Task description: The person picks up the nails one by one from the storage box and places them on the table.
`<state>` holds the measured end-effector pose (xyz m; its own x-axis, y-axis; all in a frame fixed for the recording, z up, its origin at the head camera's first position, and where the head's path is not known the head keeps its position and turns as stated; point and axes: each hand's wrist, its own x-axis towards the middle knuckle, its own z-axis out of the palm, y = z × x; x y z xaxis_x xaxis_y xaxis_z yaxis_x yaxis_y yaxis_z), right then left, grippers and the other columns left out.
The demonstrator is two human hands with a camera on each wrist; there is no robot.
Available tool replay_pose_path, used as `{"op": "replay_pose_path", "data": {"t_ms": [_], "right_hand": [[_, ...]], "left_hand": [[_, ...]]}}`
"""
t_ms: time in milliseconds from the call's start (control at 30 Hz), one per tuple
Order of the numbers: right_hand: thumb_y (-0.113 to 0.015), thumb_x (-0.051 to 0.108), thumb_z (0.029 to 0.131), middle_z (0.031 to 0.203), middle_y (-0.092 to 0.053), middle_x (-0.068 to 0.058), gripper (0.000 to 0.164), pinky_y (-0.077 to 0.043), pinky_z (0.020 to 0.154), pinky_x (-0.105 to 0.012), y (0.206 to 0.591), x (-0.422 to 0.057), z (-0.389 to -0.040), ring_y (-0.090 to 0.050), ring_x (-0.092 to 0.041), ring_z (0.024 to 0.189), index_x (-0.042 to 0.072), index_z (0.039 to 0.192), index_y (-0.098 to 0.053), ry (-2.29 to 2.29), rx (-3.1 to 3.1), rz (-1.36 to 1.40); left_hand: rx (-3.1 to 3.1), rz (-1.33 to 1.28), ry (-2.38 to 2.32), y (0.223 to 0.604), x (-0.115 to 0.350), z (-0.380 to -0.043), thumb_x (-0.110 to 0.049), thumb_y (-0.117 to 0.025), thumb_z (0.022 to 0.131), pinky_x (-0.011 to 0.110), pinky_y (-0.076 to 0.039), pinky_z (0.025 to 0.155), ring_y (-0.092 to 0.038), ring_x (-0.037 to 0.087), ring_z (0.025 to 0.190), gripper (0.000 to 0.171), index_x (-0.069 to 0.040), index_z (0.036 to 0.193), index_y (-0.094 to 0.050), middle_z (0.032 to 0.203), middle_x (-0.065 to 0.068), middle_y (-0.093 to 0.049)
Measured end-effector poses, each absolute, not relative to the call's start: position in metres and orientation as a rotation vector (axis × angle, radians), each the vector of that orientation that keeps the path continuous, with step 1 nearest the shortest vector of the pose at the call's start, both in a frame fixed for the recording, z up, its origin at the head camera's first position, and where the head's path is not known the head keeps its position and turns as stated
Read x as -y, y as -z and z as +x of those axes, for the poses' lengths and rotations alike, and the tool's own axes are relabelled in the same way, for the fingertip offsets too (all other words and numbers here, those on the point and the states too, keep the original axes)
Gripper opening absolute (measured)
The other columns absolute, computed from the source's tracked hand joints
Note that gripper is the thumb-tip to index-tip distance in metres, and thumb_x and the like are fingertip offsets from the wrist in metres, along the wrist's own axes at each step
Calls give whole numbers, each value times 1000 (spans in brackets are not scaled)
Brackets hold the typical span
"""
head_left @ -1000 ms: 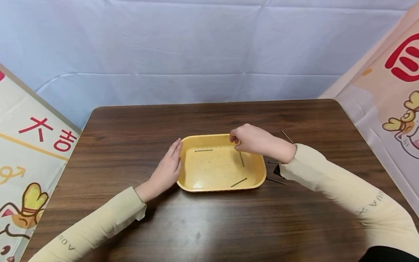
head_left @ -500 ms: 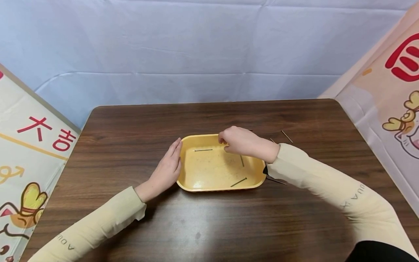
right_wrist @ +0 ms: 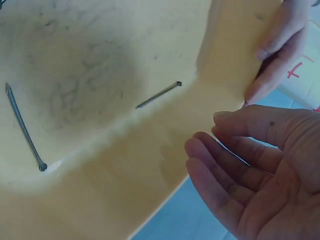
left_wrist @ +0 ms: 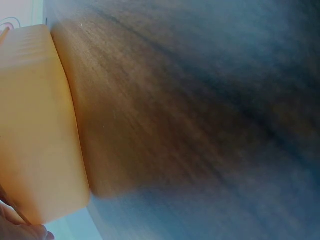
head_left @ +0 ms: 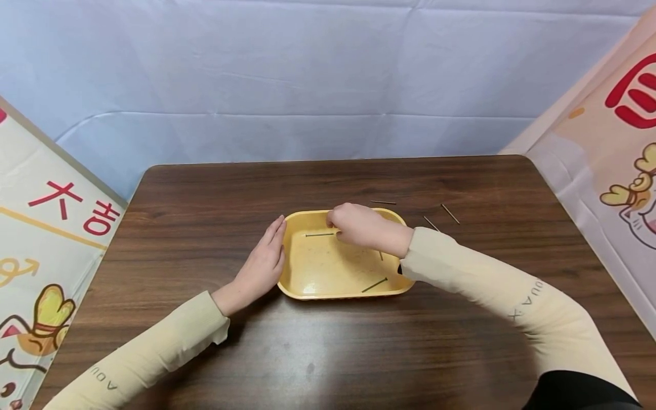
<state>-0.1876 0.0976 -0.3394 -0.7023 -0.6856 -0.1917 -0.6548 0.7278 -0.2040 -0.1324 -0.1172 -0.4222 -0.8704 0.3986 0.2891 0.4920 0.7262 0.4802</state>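
A shallow yellow tray (head_left: 323,267) sits on the table with three nails in it. One nail (head_left: 319,234) lies near the far wall, one (head_left: 374,285) near the front right, and another (head_left: 381,256) is partly covered by the right wrist. My left hand (head_left: 256,265) rests along the tray's left edge, fingers straight; in the left wrist view its fingertips (left_wrist: 25,231) show beside the tray's outer wall (left_wrist: 40,130). Over the far side of the tray is my right hand (head_left: 365,225), its fingers loosely bent, with nothing between thumb and fingertips in the right wrist view.
Loose nails lie beyond and right of the tray: one nail (head_left: 383,202) behind it, one (head_left: 450,214) farther right, and one (head_left: 431,223) near the right sleeve (head_left: 482,273). The brown wooden table (head_left: 307,353) ends before a pale cloth backdrop (head_left: 307,74).
My right hand has moved left across the tray toward the nail by the far wall. Its arm has uncovered nails on the table and covers others. The left hand and tray stay put.
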Motion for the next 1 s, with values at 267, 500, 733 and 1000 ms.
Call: {"op": "replay_pose_path", "data": {"t_ms": [267, 500, 733, 1000], "right_hand": [[-55, -5, 80, 94, -66, -9, 19, -52, 69, -31, 354, -89, -189, -62, -21, 84, 1, 95, -66, 183, -2707, -1113], [-54, -7, 79, 73, -59, -4, 12, -46, 56, -29, 369, -81, -193, -50, -14, 63, 2, 80, -63, 177, -2722, -1156], [-53, -6, 79, 72, -58, -5, 14, -49, 56, -31, 378, -75, -195, -54, -17, 63, 5, 75, -59, 118, -2747, -1198], [-54, -6, 77, 79, -61, -9, 12, -52, 61, -34, 382, -71, -195, -59, -22, 69, 2, 79, -62, 86, -2764, -1239]], "left_hand": [[2754, -717, 836, 422, 117, -133, 3, -44, 89, 40, -30, 106, -32, 30, 129, 47, 15, 133, -33, 140, 25, -32], [2758, -713, 838, 423, 117, -133, 3, -44, 89, 40, -29, 106, -32, 30, 130, 47, 15, 133, -33, 139, 25, -32], [2767, -711, 840, 423, 117, -134, 3, -44, 89, 40, -29, 106, -31, 30, 130, 47, 15, 133, -33, 140, 25, -32], [2760, -715, 845, 423, 117, -134, 3, -44, 89, 40, -30, 106, -32, 30, 129, 47, 15, 133, -33, 139, 25, -32]]}}
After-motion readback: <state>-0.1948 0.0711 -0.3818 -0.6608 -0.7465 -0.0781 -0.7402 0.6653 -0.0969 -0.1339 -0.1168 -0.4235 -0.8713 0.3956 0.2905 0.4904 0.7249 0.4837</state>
